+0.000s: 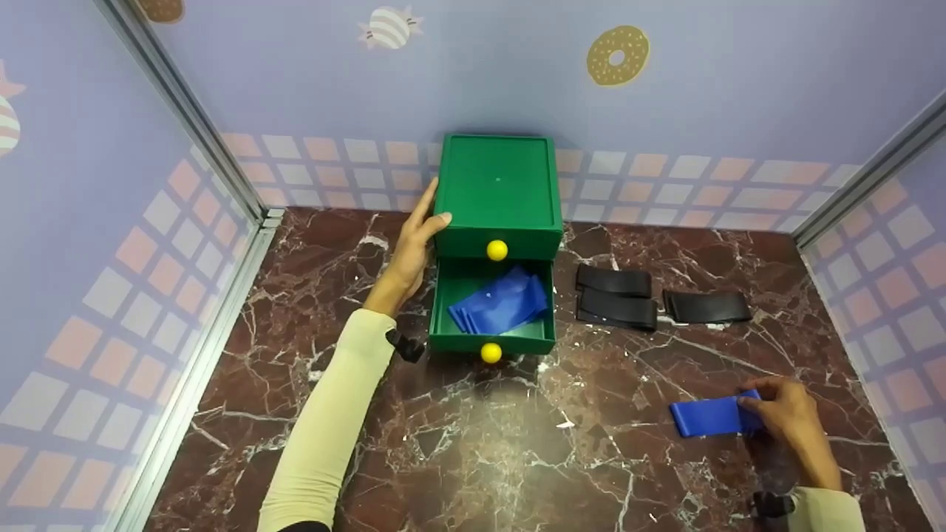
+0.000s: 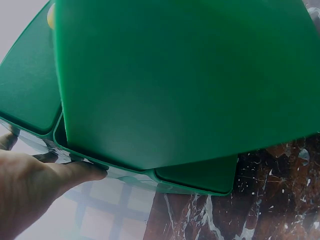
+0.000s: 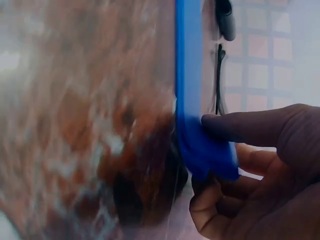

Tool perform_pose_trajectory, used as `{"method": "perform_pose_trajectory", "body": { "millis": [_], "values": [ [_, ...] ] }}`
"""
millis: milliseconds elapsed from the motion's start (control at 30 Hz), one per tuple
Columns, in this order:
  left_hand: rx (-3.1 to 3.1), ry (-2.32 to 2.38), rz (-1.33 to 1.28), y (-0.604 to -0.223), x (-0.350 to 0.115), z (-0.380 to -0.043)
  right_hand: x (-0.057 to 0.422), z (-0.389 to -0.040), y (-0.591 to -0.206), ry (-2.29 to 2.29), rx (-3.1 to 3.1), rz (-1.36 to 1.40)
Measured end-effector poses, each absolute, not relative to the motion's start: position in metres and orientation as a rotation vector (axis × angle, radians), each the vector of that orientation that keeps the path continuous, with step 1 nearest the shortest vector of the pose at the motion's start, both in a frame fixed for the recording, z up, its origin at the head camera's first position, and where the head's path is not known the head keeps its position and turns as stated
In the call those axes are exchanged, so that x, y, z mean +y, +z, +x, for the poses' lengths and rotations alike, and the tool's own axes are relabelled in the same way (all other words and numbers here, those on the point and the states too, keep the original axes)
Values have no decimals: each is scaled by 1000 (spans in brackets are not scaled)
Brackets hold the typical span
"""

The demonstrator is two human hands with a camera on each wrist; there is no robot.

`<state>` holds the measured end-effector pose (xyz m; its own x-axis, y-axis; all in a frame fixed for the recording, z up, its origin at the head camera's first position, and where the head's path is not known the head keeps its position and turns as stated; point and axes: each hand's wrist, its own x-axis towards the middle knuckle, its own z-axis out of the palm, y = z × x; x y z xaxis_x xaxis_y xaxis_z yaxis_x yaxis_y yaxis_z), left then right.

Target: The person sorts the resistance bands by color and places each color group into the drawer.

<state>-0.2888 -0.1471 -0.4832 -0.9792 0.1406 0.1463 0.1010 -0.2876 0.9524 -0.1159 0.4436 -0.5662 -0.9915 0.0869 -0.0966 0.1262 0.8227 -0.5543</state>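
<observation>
A green two-drawer box (image 1: pixel 499 181) stands against the back wall, its lower drawer (image 1: pixel 441 295) pulled out. Several blue loop bands (image 1: pixel 499 303) lie in that drawer. My left hand (image 1: pixel 414 247) rests along the box's left side, thumb at the top front edge. In the left wrist view, the thumb and fingers of the left hand (image 2: pixel 40 180) touch the side of the box (image 2: pixel 30 80). At the front right, my right hand (image 1: pixel 791 414) pinches one end of a flat blue loop band (image 1: pixel 706 417) between thumb and fingers. The right wrist view shows the band (image 3: pixel 192 90) in that pinch.
Right of the box lie black bands: two overlapping (image 1: pixel 617 307) and another (image 1: pixel 708 307) farther right. Yellow round knobs (image 1: pixel 491 353) stick out from both drawer fronts. Patterned walls (image 1: pixel 318 66) enclose the brown marbled tabletop (image 1: pixel 517 458) at the back and sides.
</observation>
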Motion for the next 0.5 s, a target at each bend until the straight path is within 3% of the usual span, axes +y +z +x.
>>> {"method": "perform_pose_trajectory", "body": {
  "millis": [500],
  "values": [
    [1871,2489,321,-483,-145,-289,378,-128,-516,-1311,2987,105]
  ]
}}
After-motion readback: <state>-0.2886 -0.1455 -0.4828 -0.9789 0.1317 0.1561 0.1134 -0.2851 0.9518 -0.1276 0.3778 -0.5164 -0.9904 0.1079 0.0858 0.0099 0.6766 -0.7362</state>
